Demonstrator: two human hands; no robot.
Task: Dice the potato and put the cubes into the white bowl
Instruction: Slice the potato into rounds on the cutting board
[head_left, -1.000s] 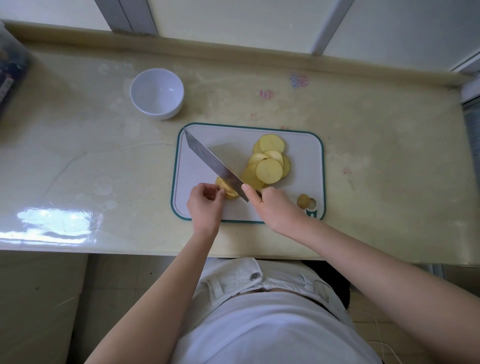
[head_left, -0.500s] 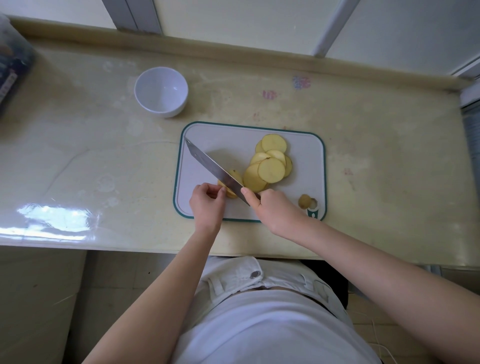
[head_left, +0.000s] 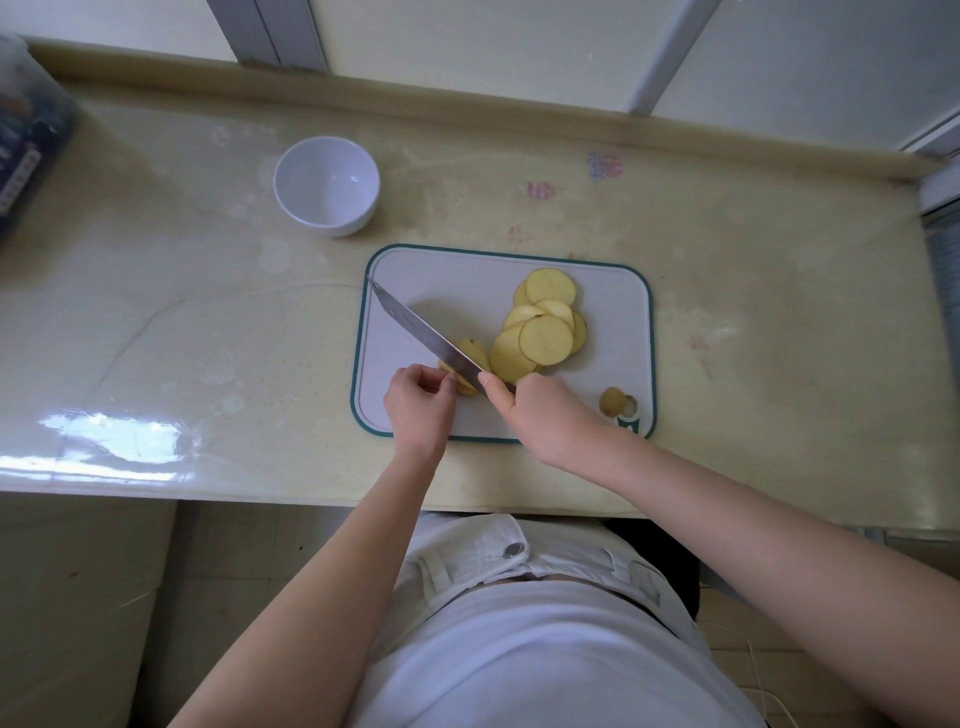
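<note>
Several round yellow potato slices (head_left: 545, 325) lie heaped on the white, green-rimmed cutting board (head_left: 618, 312). At the board's near left, my left hand (head_left: 418, 405) holds the last piece of potato (head_left: 470, 353) with curled fingertips. My right hand (head_left: 545, 415) grips the handle of a knife (head_left: 421, 332); its blade runs up to the left and cuts into that piece. The white bowl (head_left: 326, 184) stands empty on the counter, up and left of the board.
A small potato end (head_left: 613, 401) lies at the board's near right corner. A dark container (head_left: 23, 135) stands at the counter's far left edge. The cream counter (head_left: 779, 338) ends at a raised back ledge under a window.
The knife blade has shifted slightly left along the potato piece, and a fresh slice now leans off its right side. Both hands stay in place.
</note>
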